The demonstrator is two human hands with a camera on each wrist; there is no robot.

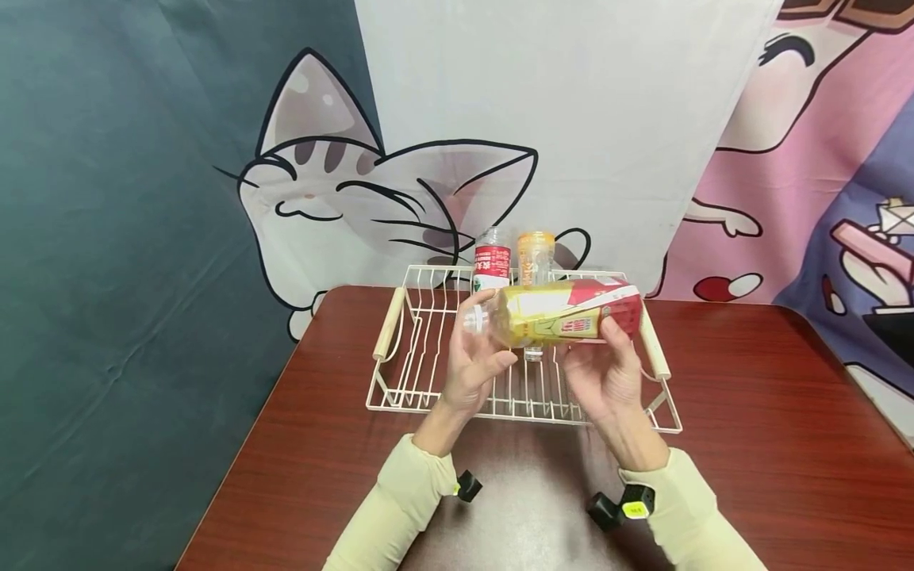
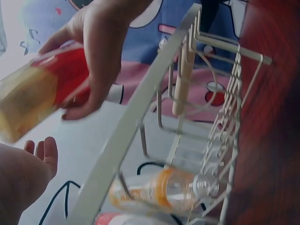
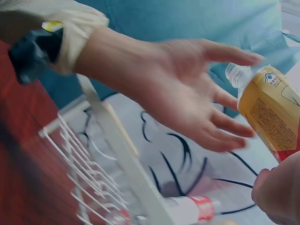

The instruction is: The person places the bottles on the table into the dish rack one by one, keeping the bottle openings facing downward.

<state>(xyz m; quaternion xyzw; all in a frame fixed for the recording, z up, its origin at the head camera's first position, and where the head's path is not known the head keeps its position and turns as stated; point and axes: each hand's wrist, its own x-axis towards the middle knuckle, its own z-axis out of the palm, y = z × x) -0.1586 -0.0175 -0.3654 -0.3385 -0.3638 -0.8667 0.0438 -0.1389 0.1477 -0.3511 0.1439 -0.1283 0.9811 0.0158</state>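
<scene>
A plastic drink bottle [image 1: 571, 312] with a yellow and red label lies sideways in the air above a white wire rack [image 1: 428, 404]. My right hand [image 1: 607, 373] grips it at the red base end, thumb across the label. At the clear, capless neck, my left hand [image 1: 474, 361] stays spread, its fingers straight beside the bottle in the right wrist view. Behind it, a bottle with a red and white label [image 1: 491, 266] and an orange-labelled bottle [image 1: 535, 247] stand in the rack. The orange one is neck down, partly hidden by the held bottle.
The rack has wooden handles at its left [image 1: 389, 325] and right [image 1: 655, 341] ends, and stands on a reddish-brown table [image 1: 757, 412]. A cartoon-printed cloth [image 1: 571, 103] hangs right behind the table's back edge.
</scene>
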